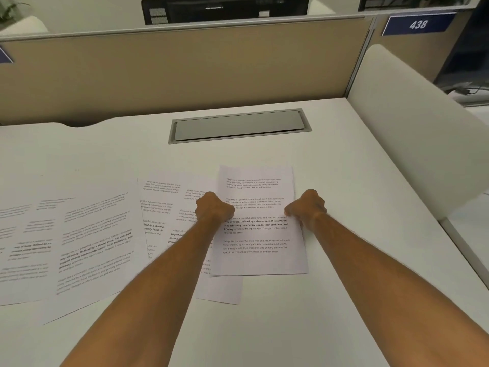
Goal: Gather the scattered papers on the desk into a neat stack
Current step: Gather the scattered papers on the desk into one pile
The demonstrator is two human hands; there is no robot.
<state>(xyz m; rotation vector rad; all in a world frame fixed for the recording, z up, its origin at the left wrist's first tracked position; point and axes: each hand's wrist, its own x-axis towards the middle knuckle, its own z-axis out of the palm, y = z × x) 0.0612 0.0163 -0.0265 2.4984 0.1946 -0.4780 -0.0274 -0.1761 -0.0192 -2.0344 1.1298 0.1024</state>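
While both fists (213,207) (307,206) clamp top sheet (256,234) — loose papers (92,242) lie left.

Printed top sheet (260,234) squared before me, overlapping two skewed sheets (169,207) beneath its left edge, two more sheets (92,247) fanned, tilted, far left.

Five printed sheets lie on the desk (330,154): the top sheet (258,250) at centre, two sheets (169,205) partly beneath it, one tilted sheet (98,242) at left, and one sheet (18,250) at the far left edge. Two hands show: left hand (211,207), right hand (308,207). One grey cable hatch (238,125) sits above centre.
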